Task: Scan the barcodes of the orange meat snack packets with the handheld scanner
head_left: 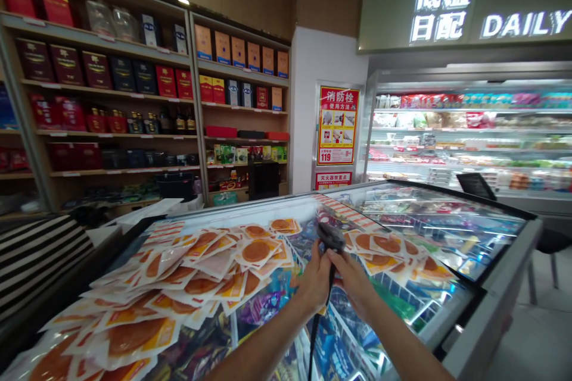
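Over the glass top of the chest freezer, my left hand point(314, 280) and my right hand point(352, 278) are closed together around the lower part of a dark corded handheld device point(330, 237). It looks like a barcode scanner. Its black cord point(315, 336) runs down between my forearms towards me. To the left lies a large, overlapping heap of flat clear packets point(201, 283), each with a round orange-brown slice inside. A smaller group of the same packets point(386, 245) lies just right of my hands.
Bagged frozen goods point(263, 308) show through the freezer glass. A black-and-white striped item point(42, 262) stands at the left edge. Behind are shelves of boxed bottles point(102, 68), a red fire-hydrant notice point(337, 125) and a lit chiller point(473, 137). A dark chair point(554, 244) is at right.
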A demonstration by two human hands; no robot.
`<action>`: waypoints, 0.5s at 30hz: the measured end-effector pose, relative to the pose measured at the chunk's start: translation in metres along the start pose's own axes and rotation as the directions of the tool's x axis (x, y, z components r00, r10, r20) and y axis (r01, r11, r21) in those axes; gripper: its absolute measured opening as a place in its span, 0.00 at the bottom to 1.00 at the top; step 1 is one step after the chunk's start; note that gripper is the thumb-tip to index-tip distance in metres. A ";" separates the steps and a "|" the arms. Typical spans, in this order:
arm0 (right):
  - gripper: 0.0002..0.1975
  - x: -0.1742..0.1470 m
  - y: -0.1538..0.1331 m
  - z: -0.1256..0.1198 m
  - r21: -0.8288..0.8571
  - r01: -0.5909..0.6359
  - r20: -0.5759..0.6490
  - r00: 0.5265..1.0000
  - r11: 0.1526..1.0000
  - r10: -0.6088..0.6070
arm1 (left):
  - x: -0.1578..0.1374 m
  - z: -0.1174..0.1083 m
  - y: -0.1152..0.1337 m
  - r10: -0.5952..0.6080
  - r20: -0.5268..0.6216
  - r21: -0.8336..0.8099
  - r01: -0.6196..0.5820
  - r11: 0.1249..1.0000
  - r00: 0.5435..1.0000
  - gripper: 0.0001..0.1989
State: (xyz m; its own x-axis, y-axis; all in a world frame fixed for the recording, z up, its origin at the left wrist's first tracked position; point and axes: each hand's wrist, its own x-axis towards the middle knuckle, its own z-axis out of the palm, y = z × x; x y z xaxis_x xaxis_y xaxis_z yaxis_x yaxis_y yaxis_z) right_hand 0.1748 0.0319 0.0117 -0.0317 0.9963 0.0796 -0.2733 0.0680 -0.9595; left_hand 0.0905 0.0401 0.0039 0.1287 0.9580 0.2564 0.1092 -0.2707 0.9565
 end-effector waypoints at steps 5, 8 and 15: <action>0.17 -0.002 -0.003 -0.019 0.193 -0.004 -0.170 0.985 0.981 0.037 | -0.004 -0.017 0.017 0.094 0.260 0.466 -0.210 0.860 0.961 0.24; 0.17 -0.004 -0.014 -0.043 0.263 -0.043 -0.258 0.959 0.964 0.113 | 0.004 -0.064 0.013 0.190 0.099 0.847 -0.183 0.498 0.977 0.26; 0.14 0.001 -0.033 -0.097 0.217 -0.001 -0.308 0.949 0.976 0.069 | 0.013 -0.147 -0.019 -0.022 -0.163 0.960 0.164 0.227 0.986 0.19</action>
State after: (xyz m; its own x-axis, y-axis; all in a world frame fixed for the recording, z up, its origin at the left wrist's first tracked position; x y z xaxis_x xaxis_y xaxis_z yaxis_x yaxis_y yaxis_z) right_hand 0.2771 0.0361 0.0171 0.2471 0.9662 -0.0741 -0.4750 0.0541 -0.8783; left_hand -0.0551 0.0714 0.0098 -0.0363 0.9663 0.2548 0.9922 0.0043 0.1249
